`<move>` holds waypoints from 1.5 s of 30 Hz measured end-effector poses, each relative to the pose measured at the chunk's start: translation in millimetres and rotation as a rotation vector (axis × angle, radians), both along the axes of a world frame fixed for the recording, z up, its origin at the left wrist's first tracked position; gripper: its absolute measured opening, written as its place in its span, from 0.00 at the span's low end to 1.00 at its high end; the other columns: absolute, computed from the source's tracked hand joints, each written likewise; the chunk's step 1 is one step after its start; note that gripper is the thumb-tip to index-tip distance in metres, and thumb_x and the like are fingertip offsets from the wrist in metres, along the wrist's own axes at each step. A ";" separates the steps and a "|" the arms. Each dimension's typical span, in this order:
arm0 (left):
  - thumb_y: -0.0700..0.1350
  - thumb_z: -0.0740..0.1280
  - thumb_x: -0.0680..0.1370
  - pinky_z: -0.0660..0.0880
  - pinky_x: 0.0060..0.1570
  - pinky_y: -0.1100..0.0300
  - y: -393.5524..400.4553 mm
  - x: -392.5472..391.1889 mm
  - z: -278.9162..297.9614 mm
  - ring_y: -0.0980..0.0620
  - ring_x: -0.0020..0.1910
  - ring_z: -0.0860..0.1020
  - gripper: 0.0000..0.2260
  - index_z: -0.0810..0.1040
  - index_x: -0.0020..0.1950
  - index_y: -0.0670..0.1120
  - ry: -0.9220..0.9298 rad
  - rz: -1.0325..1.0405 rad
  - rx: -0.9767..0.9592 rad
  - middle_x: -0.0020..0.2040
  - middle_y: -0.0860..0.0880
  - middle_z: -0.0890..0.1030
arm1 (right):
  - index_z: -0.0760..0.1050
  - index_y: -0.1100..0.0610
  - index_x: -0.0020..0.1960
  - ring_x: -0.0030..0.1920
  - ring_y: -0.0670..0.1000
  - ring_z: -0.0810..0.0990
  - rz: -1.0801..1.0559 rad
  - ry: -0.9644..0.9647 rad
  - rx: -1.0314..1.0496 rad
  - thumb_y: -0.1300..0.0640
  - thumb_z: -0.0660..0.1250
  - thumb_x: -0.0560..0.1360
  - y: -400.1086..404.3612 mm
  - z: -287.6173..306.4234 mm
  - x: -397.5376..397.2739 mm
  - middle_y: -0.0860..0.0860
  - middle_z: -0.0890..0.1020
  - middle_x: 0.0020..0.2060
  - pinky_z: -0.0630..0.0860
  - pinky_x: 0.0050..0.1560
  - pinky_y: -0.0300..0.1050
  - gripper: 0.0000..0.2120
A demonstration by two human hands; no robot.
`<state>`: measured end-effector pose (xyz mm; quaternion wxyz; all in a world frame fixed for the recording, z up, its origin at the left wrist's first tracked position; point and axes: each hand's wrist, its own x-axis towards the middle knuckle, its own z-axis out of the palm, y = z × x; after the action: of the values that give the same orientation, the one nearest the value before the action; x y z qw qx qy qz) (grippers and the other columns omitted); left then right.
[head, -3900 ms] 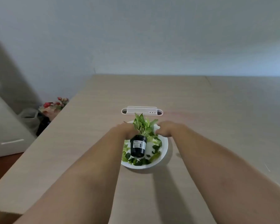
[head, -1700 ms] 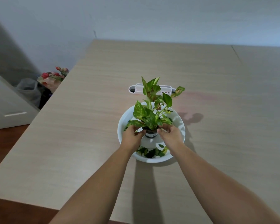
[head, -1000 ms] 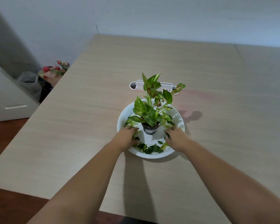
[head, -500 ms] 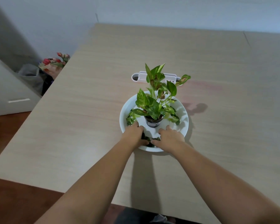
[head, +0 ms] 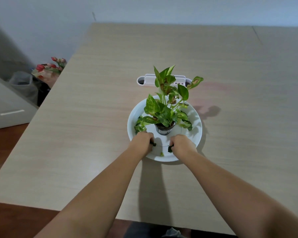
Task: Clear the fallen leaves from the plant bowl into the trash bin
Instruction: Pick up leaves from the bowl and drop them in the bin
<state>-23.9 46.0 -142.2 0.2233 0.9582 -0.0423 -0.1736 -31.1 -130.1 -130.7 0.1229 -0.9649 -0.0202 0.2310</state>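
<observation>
Both hands are down in the near part of the white plant bowl [head: 197,134], which sits mid-worktop [head: 93,134] with the potted plant [head: 164,109] upright at its centre. The left hand [head: 143,142] is clenched around dark fallen leaves [head: 169,149], and the right hand [head: 182,145] is likewise closed on a bunch of them. A small pale scrap [head: 161,154] lies loose between the hands, and a few leaves remain at the bowl's left side. To do this step well, the person should probably gather tight handfuls without tugging the living stems, then lift clear of the rim. The likely bin [head: 22,85] stands on the floor, well off to the far left.
</observation>
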 end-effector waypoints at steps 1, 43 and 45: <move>0.38 0.69 0.72 0.77 0.49 0.54 0.7 0.5 0.3 0.45 0.50 0.79 0.06 0.82 0.47 0.42 0.002 0.056 -0.060 0.49 0.44 0.83 | 0.81 0.56 0.50 0.51 0.56 0.80 -0.057 -0.005 0.038 0.67 0.62 0.72 -3.4 -0.5 1.3 0.52 0.81 0.50 0.77 0.46 0.48 0.13; 0.45 0.71 0.73 0.78 0.41 0.60 -420.4 -280.5 -46.6 0.54 0.42 0.81 0.03 0.82 0.45 0.51 0.437 -0.810 -0.068 0.45 0.50 0.84 | 0.80 0.66 0.49 0.35 0.52 0.79 -2.363 -0.478 1.221 0.72 0.66 0.73 -309.8 -87.4 -421.6 0.60 0.81 0.41 0.77 0.22 0.37 0.08; 0.44 0.71 0.74 0.75 0.37 0.62 -425.9 -279.7 -58.8 0.54 0.41 0.80 0.04 0.82 0.48 0.51 0.424 -0.794 -0.028 0.46 0.50 0.84 | 0.80 0.64 0.51 0.39 0.53 0.79 -2.377 -0.431 1.222 0.71 0.66 0.74 -313.1 -99.7 -420.0 0.60 0.80 0.48 0.81 0.29 0.40 0.09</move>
<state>-303.6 -379.8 -201.0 0.1560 0.8078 -0.3625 -0.4379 -451.1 -443.3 -230.4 0.6468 -0.2071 0.7020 -0.2144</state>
